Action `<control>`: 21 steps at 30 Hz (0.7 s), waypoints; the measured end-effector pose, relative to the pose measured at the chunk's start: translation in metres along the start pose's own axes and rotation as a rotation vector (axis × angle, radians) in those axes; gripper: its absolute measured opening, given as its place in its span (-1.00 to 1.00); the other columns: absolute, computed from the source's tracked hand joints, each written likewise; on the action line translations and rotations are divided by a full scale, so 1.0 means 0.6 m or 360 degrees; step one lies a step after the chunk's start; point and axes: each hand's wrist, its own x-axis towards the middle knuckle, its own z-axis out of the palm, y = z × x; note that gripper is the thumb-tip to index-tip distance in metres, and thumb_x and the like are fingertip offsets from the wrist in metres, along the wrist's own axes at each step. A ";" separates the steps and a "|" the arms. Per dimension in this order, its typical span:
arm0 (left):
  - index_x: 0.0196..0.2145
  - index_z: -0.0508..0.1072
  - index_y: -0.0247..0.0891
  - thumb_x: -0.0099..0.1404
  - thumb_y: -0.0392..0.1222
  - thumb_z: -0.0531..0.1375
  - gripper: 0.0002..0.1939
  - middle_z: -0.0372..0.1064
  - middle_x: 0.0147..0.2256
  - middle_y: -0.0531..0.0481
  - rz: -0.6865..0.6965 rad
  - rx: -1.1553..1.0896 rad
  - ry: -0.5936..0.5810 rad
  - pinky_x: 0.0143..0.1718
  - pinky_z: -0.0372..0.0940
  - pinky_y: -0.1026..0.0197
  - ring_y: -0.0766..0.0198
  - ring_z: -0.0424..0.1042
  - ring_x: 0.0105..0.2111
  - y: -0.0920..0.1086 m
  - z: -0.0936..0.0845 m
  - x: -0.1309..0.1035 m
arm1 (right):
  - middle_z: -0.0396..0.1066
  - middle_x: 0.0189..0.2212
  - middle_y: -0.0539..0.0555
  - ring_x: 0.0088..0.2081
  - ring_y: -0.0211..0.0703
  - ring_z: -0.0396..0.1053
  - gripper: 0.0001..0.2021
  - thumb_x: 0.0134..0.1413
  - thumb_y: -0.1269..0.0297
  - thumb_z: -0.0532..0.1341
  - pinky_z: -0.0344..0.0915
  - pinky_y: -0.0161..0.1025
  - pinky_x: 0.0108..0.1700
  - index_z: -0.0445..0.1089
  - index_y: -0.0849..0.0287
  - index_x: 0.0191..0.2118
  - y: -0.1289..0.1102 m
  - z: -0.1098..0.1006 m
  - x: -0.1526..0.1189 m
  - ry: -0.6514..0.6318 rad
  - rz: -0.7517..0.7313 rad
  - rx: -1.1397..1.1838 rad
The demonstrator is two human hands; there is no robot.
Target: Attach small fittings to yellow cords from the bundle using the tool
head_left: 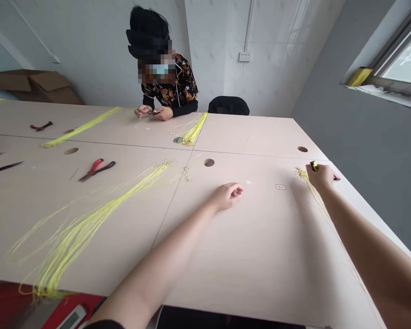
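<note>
My left hand (pixel 226 196) rests on the table with its fingers curled in, and I see nothing in them. Just to its right lies a tiny paper label (pixel 248 182); a larger red-edged label (pixel 281 187) is further right. Near the table's right edge my right hand (pixel 322 177) is closed around a small yellow-and-black tool (pixel 314 166), mostly hidden by the fingers. A red-and-black tip (pixel 336 177) shows at the hand's right side; whether it belongs to the same tool I cannot tell. Beside this hand lies a bundle of yellow threads with metallic ends (pixel 301 173).
A long yellow thread bundle (pixel 113 203) and red-and-black pliers (pixel 96 170) lie left on the table (pixel 246 256). More thread bundles (pixel 84 128) lie further back. Across the table a person (pixel 167 87) works with both hands. Round holes (pixel 209 162) pierce the tabletop.
</note>
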 end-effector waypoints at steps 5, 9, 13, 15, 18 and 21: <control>-0.31 0.41 -0.23 0.15 -0.28 0.11 -0.86 0.42 -0.29 0.02 0.0054 0.0037 0.0023 -0.32 0.27 0.32 0.36 0.34 -0.37 0.000 0.004 0.003 | 0.13 -0.65 -0.07 -0.61 -0.33 0.07 -0.68 -0.09 0.10 0.21 0.06 -0.32 -0.54 0.41 0.24 -0.26 -0.088 0.018 -0.081 -0.0354 -0.0010 0.0998; -0.34 0.43 -0.24 0.16 -0.27 0.11 -0.87 0.42 -0.34 0.03 0.0061 0.0064 0.0026 -0.31 0.26 0.30 0.35 0.35 -0.38 0.002 0.006 0.004 | -0.12 -0.69 -0.16 -0.66 -0.41 -0.13 -0.63 -0.12 -0.04 0.24 -0.08 -0.35 -0.61 0.35 0.21 -0.37 -0.165 0.074 -0.153 -0.0823 -0.0047 0.1697; -0.36 0.45 -0.25 0.17 -0.28 0.09 -0.86 0.42 -0.39 0.05 0.0051 0.0123 0.0037 -0.34 0.23 0.31 0.36 0.34 -0.43 0.002 0.006 0.003 | -0.08 -0.70 -0.13 -0.65 -0.40 -0.09 -0.61 -0.07 -0.08 0.23 -0.07 -0.33 -0.60 0.35 0.22 -0.41 -0.187 0.113 -0.183 -0.0978 -0.0095 0.1709; -0.37 0.46 -0.24 0.17 -0.27 0.09 -0.86 0.43 -0.39 0.06 0.0046 0.0137 0.0038 -0.35 0.23 0.32 0.36 0.33 -0.44 0.001 0.007 0.002 | -0.09 -0.72 -0.14 -0.66 -0.41 -0.12 -0.64 -0.09 -0.04 0.25 -0.10 -0.34 -0.60 0.35 0.21 -0.41 -0.180 0.118 -0.182 -0.0999 -0.0090 0.1821; -0.37 0.47 -0.24 0.18 -0.25 0.09 -0.84 0.44 -0.39 0.06 0.0026 0.0138 0.0039 -0.36 0.22 0.32 0.36 0.34 -0.44 0.000 0.006 0.002 | -0.12 -0.75 -0.17 -0.67 -0.42 -0.17 -0.70 -0.12 0.03 0.28 -0.15 -0.34 -0.61 0.32 0.19 -0.42 -0.166 0.116 -0.175 -0.1027 -0.0034 0.2032; -0.37 0.47 -0.24 0.18 -0.25 0.09 -0.84 0.45 -0.39 0.06 0.0013 0.0153 0.0053 -0.35 0.23 0.32 0.36 0.35 -0.44 0.004 0.006 0.000 | -0.09 -0.75 -0.16 -0.67 -0.42 -0.13 -0.75 -0.13 0.12 0.29 -0.15 -0.35 -0.60 0.34 0.20 -0.43 -0.164 0.113 -0.173 -0.1170 -0.0115 0.1937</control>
